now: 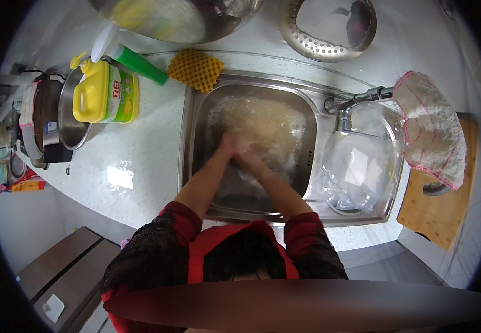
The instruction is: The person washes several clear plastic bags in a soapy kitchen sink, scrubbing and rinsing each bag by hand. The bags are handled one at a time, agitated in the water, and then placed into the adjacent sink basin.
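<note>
Both of my hands are down in the main basin of a stainless steel sink (187, 166), close together in cloudy, stirred-up water (265, 112). My left hand (227, 143) is blurred, its fingers lost in the water. Beside it, my right hand (248, 153) is just as blurred and partly under the surface. Whether either hand holds something cannot be made out. A textured yellow sponge (195, 69) lies at the basin's far left corner. The chrome faucet (354, 100) stands right of the basin.
Left on the counter are a yellow detergent jug (103, 93), a green bottle (142, 64) and a metal bowl (76, 135). A large metal bowl (182, 27) and a perforated metal strainer (319, 50) stand behind. Rightward are a clear plastic bag (357, 166), a pink-edged cloth (431, 129) and a wooden cutting board (436, 212).
</note>
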Demonstrator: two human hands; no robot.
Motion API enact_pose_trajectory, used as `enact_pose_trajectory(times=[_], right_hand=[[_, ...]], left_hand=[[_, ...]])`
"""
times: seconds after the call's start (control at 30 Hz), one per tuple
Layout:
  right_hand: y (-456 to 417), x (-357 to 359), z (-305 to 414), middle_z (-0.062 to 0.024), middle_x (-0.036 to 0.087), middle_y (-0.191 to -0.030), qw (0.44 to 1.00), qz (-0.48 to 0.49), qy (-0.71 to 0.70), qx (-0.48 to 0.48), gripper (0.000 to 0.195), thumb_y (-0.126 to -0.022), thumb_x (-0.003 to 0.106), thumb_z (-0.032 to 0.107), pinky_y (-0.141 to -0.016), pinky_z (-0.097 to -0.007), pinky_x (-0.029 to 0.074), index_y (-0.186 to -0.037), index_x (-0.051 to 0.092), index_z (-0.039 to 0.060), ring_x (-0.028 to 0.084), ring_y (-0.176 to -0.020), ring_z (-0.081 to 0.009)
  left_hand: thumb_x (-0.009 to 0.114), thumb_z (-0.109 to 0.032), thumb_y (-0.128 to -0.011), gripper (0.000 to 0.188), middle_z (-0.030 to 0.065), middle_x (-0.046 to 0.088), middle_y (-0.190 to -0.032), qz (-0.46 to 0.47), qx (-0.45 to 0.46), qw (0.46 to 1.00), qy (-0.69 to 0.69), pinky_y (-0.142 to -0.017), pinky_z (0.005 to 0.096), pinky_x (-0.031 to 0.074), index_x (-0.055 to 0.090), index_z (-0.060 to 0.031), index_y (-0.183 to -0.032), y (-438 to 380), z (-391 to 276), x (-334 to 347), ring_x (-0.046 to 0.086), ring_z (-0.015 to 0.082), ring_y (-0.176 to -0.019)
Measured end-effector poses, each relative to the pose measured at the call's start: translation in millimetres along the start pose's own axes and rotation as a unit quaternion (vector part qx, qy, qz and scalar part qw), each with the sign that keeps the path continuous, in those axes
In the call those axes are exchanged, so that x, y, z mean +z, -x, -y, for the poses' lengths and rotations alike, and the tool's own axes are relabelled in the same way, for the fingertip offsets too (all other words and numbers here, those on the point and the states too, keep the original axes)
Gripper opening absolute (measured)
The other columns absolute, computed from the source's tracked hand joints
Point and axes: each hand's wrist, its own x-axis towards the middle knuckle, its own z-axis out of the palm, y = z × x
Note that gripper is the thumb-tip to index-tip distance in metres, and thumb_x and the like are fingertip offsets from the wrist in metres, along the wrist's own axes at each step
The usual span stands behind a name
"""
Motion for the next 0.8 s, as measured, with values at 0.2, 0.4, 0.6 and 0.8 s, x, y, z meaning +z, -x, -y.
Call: enact_pose_trajectory(times=[0.2,0.4,0.6,0.8], right_hand=[[20,2,-51,-0.015,0.056,-0.108,0.908,0.242,-0.31,0.145,0.033,-0.079,0.051,0.016,-0.089,-0.0432,0.041,-0.111,0.055,0.0079,0.053,-0.099,-0.0295],[45,31,-3,-0.0131,0.056,-0.112,0.954,0.222,-0.196,0.043,0.035,-0.081,0.053,0.021,-0.088,-0.0434,0.041,-0.114,0.054,0.0108,0.052,-0.102,-0.0288],[57,-1,-62,-0.0129,0.056,-0.11,0.916,0.33,-0.188,0.127,0.032,-0.081,0.052,0.022,-0.088,-0.0441,0.04,-0.11,0.055,0.0106,0.052,-0.102,-0.0285],[63,22,-28,-0.0126,0.057,-0.109,0.939,0.283,-0.18,0.073,0.029,-0.081,0.051,0.023,-0.087,-0.0448,0.04,-0.107,0.056,0.0104,0.052,-0.102,-0.0282]], left_hand=[[0.041,-0.03,-0.09,0.036,0.0116,0.058,-0.108,-0.081,0.049,0.995,-0.001,-0.088,0.0416,0.044,0.057,-0.0035,-0.11,38,-10,40,0.054,0.0268,-0.1],[0.043,-0.029,-0.089,0.036,0.0108,0.058,-0.11,-0.148,0.097,0.983,-0.041,-0.089,0.0418,0.043,0.057,-0.003,-0.11,24,-7,29,0.054,0.0267,-0.1],[0.045,-0.032,-0.089,0.038,0.0106,0.058,-0.11,-0.082,0.116,0.99,0.001,-0.088,0.0416,0.044,0.056,-0.0034,-0.111,43,-22,51,0.055,0.0266,-0.1],[0.047,-0.029,-0.088,0.035,0.0108,0.058,-0.109,-0.039,0.089,0.995,0.0,-0.087,0.0427,0.045,0.055,-0.0046,-0.112,48,-17,70,0.055,0.0276,-0.099]])
